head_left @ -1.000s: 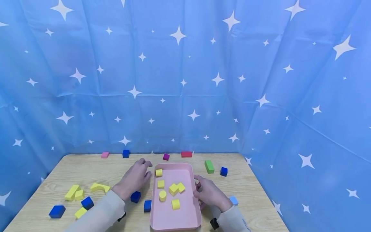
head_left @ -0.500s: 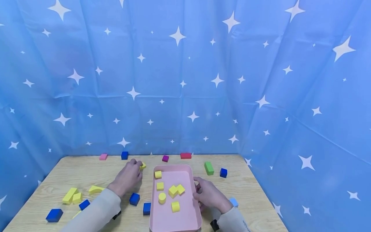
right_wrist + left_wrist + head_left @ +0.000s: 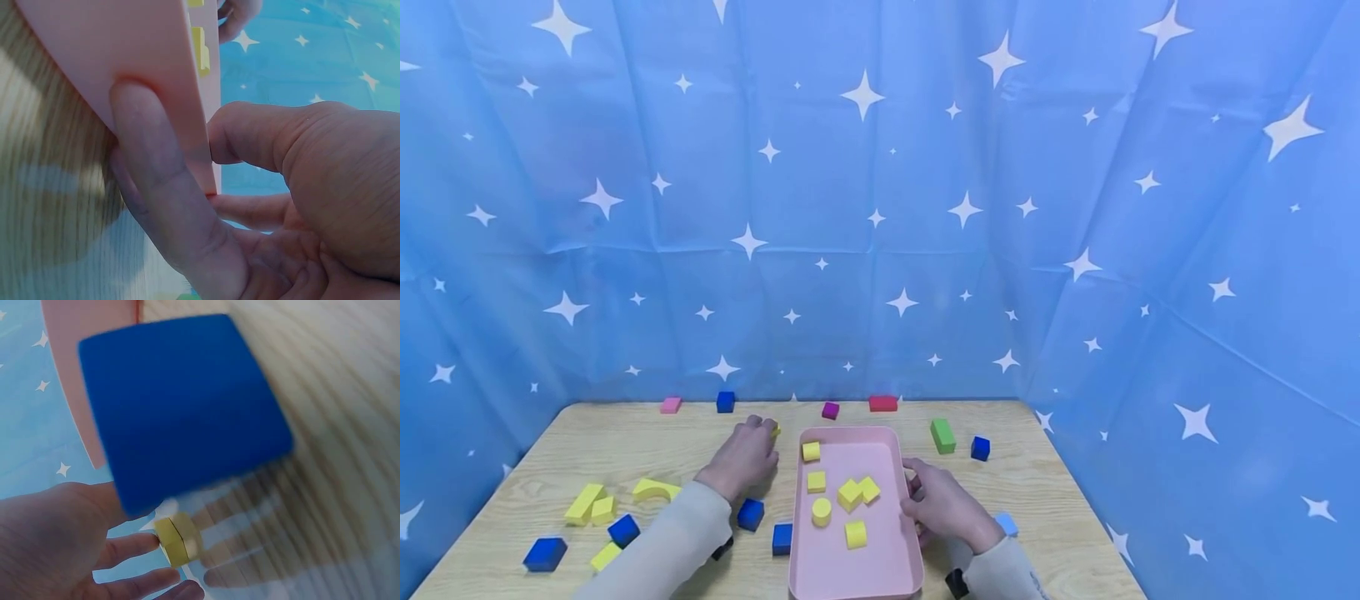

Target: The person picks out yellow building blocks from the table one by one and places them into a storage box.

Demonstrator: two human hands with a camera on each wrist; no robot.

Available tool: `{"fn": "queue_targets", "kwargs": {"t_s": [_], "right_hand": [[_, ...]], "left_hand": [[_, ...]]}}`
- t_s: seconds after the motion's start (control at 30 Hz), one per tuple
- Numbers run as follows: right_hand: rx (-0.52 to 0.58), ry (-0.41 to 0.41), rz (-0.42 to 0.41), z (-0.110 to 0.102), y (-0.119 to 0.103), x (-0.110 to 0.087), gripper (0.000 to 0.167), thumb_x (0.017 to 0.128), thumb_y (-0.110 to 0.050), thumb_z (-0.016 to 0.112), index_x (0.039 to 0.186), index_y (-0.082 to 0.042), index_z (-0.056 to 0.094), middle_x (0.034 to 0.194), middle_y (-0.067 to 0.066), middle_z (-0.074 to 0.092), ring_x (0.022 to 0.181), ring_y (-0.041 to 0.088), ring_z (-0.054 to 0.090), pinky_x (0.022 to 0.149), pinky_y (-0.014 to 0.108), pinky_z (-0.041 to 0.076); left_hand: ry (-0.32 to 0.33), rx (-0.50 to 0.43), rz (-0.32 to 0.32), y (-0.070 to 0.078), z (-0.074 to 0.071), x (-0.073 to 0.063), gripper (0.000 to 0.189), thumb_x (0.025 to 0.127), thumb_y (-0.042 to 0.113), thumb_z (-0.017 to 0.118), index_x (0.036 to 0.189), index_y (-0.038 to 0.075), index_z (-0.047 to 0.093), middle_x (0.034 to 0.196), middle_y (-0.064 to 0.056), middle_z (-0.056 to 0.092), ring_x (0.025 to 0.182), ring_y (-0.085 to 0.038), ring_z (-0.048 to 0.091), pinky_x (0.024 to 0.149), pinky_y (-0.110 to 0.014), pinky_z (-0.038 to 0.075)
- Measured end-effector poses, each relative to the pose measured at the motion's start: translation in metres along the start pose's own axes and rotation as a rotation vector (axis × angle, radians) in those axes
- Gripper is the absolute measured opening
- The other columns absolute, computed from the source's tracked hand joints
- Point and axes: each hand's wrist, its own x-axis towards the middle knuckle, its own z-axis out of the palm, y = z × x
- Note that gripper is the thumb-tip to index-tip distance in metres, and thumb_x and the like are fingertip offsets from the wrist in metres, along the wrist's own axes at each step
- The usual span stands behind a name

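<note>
My left hand (image 3: 743,457) reaches over the table left of the pink tray (image 3: 880,575). Its fingertips are right at a small yellow block (image 3: 172,544), mostly covered by the fingers in the head view. In the left wrist view those fingers look fairly straight, and a near blue block (image 3: 187,412) hides the thumb's end. My right hand (image 3: 947,504) grips the tray's right wall, thumb at the rim and fingers against the outside. Several yellow blocks lie in the tray, among them a cylinder (image 3: 822,512) and a cube (image 3: 850,495).
At the left lie a yellow arch (image 3: 655,489), a long yellow block (image 3: 584,504) and several blue blocks. Along the back edge sit a pink block (image 3: 671,405), a purple block (image 3: 831,411) and a red block (image 3: 883,403). A green block (image 3: 943,436) stands right of the tray.
My left hand has moved left from beside the tray's rim to the small yellow block, and its fingers now cover more of it. The right hand stays on the tray.
</note>
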Motion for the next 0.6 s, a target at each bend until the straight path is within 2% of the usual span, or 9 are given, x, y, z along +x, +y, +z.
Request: {"fn": "queue_targets", "kwargs": {"t_s": [0.17, 0.47, 0.6], "right_hand": [[0.001, -0.004, 0.0, 0.001, 0.002, -0.001, 0.072, 0.109, -0.003, 0.073, 0.175, -0.001, 0.045, 0.116, 0.014, 0.074, 0.079, 0.022, 0.076, 0.058, 0.041, 0.07], [-0.002, 0.002, 0.0, 0.001, 0.002, -0.001, 0.072, 0.109, -0.003, 0.073, 0.175, 0.0, 0.044, 0.118, 0.015, 0.074, 0.079, 0.021, 0.076, 0.058, 0.041, 0.07], [-0.013, 0.006, 0.003, 0.0, 0.001, -0.001, 0.072, 0.109, -0.004, 0.073, 0.175, -0.001, 0.044, 0.116, 0.014, 0.074, 0.078, 0.021, 0.076, 0.058, 0.04, 0.07]], "left_hand": [[-0.009, -0.013, -0.011, 0.008, 0.002, 0.003, 0.037, 0.107, 0.003, 0.07, 0.142, -0.009, 0.072, 0.132, -0.031, 0.074, 0.116, -0.043, 0.076, 0.105, -0.062, 0.07], [0.008, 0.01, -0.032, 0.015, 0.006, 0.009, 0.023, 0.105, 0.0, 0.077, 0.127, -0.006, 0.077, 0.115, -0.023, 0.074, 0.1, -0.031, 0.075, 0.093, -0.053, 0.073], [0.013, 0.017, -0.04, 0.018, 0.005, 0.009, 0.024, 0.103, -0.001, 0.081, 0.126, -0.005, 0.077, 0.113, -0.021, 0.075, 0.1, -0.029, 0.076, 0.093, -0.05, 0.073]]}}
